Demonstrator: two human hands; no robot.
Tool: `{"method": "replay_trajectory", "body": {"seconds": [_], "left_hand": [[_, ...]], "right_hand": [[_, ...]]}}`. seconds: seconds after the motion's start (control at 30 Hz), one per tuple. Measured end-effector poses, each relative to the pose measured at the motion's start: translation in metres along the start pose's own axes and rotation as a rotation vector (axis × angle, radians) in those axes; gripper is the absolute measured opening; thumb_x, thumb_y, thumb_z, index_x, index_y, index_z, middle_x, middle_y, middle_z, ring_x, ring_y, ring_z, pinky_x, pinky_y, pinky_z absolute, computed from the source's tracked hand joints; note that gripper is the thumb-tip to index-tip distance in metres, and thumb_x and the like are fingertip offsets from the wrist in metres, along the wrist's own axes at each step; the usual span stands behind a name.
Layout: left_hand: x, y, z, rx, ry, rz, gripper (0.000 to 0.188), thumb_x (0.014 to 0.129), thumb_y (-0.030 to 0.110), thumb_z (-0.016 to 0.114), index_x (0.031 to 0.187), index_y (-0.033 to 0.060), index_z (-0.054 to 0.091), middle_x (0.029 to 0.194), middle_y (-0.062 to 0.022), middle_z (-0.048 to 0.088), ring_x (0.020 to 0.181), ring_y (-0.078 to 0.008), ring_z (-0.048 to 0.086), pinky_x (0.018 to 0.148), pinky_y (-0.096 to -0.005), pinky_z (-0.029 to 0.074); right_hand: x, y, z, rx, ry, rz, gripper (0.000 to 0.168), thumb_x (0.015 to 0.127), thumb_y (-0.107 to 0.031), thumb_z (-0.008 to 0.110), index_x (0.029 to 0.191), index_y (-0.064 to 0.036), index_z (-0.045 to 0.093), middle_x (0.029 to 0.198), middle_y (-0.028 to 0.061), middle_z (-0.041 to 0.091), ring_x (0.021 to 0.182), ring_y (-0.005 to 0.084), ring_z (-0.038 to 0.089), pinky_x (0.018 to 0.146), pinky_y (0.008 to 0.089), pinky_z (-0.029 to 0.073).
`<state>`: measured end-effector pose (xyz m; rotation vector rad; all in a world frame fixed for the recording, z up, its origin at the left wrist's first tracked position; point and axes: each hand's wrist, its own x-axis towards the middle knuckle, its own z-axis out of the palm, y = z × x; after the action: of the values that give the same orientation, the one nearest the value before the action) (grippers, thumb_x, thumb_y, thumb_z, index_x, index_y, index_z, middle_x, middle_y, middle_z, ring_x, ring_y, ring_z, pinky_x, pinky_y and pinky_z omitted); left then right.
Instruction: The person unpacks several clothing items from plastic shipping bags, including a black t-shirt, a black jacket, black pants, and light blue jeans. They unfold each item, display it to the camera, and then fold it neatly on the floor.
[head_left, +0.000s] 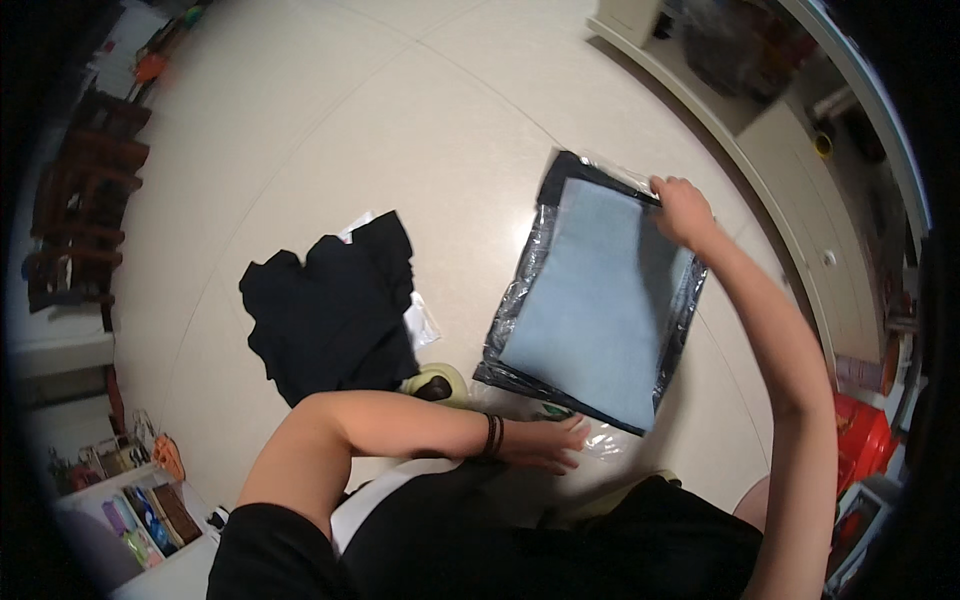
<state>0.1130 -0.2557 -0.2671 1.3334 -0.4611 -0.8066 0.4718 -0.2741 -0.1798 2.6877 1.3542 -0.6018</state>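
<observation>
Folded light-blue denim fabric (600, 292) lies on top of dark folded cloth in clear plastic packaging (517, 300), on the tiled floor. At the upper right edge of this stack, my right hand (684, 214) grips the packaging, thumb and fingers bent over its rim. My left hand (544, 444), with dark bands on the wrist, is just below the stack's lower edge, fingers apart and apparently holding nothing. Clear plastic (607, 442) shows beside its fingertips. A crumpled black garment (330, 315) lies to the left, with white pieces (421, 322) partly under it.
A light slipper (442, 382) is between the black garment and the stack. Along the right runs a cream cabinet (810, 225), with a red container (862, 442) near its lower end. Wooden chairs (82, 202) and a shelf with small items (157, 517) stand at left.
</observation>
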Motion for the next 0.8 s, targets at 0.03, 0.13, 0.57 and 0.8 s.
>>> {"method": "replay_trajectory", "body": {"seconds": [0.03, 0.13, 0.57, 0.8], "left_hand": [[-0.012, -0.018, 0.001, -0.03, 0.066, 0.017, 0.039, 0.096, 0.034, 0.042, 0.124, 0.0071, 0.048, 0.124, -0.0125, 0.048, 0.115, -0.0181, 0.044, 0.105, -0.0359, 0.03], [-0.058, 0.041, -0.033, -0.028, 0.306, -0.355, 0.031, 0.091, 0.026, 0.052, 0.116, 0.0062, 0.056, 0.109, -0.0104, 0.059, 0.101, -0.0145, 0.055, 0.094, -0.0313, 0.042], [-0.497, -0.066, 0.032, 0.084, 2.292, -1.026, 0.092, 0.081, 0.059, 0.057, 0.136, -0.0087, 0.028, 0.137, -0.0253, 0.036, 0.128, -0.0321, 0.037, 0.105, -0.0374, 0.029], [-0.48, -0.106, 0.03, -0.795, 1.93, -0.408, 0.078, 0.082, 0.059, 0.055, 0.132, 0.0004, 0.042, 0.124, -0.0093, 0.054, 0.109, -0.0218, 0.053, 0.093, -0.0313, 0.042]], "right_hand": [[0.003, -0.009, 0.014, -0.206, 0.102, 0.101, 0.052, 0.069, -0.007, 0.066, 0.118, 0.0, 0.05, 0.117, 0.0196, 0.055, 0.116, 0.0359, 0.047, 0.096, 0.0391, 0.04], [-0.019, -0.033, 0.051, -0.116, 0.434, -0.237, 0.053, 0.068, -0.006, 0.065, 0.118, 0.001, 0.046, 0.123, 0.02, 0.047, 0.121, 0.0389, 0.04, 0.098, 0.0431, 0.037], [0.009, -0.266, 0.109, 1.351, -0.51, -0.122, 0.08, 0.075, -0.053, 0.067, 0.112, 0.015, 0.05, 0.103, 0.0236, 0.06, 0.096, 0.0261, 0.059, 0.081, 0.031, 0.048], [0.008, -0.341, 0.145, 1.49, -0.437, 0.121, 0.091, 0.068, -0.042, 0.079, 0.125, 0.015, 0.035, 0.105, 0.0152, 0.057, 0.095, 0.0166, 0.055, 0.082, 0.0266, 0.045]]}}
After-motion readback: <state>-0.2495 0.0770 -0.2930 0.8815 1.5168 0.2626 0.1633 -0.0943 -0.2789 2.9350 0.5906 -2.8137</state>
